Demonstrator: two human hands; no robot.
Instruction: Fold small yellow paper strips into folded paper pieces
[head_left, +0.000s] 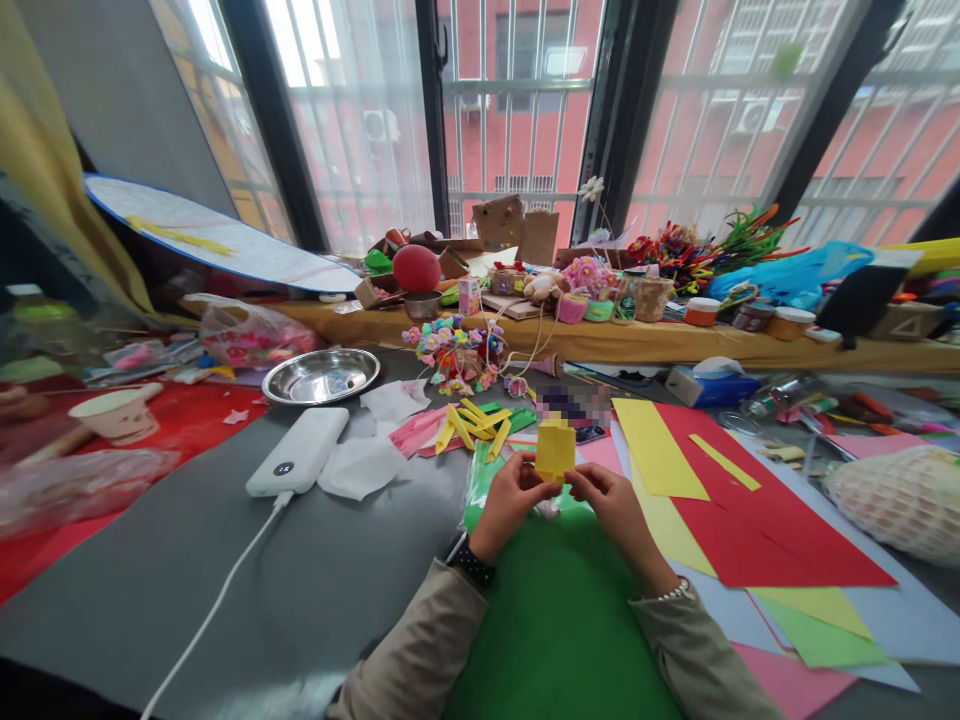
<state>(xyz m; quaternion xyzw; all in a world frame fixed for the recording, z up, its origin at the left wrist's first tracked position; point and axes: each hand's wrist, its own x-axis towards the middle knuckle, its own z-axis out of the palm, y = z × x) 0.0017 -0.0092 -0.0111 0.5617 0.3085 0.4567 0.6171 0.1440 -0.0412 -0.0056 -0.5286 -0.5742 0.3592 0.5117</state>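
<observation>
Between my two hands a small piece of folded yellow paper [555, 450] is held upright above the green mat. My left hand [514, 495] pinches its lower left edge with thumb and fingers. At the lower right corner, my right hand [606, 500] grips the same paper between thumb and fingertips. Just beyond my left hand lies a loose pile of folded yellow paper strips [472, 425], partly on pink and green paper. A large green sheet [562, 610] spreads beneath both forearms.
Right of my hands lie a red sheet [780, 520], a yellow sheet [660, 450] and other coloured paper. A white power bank [298, 452] with a cable and a metal plate [321, 376] stand left. Crafts, including a red ball [417, 269], crowd the window ledge [622, 345].
</observation>
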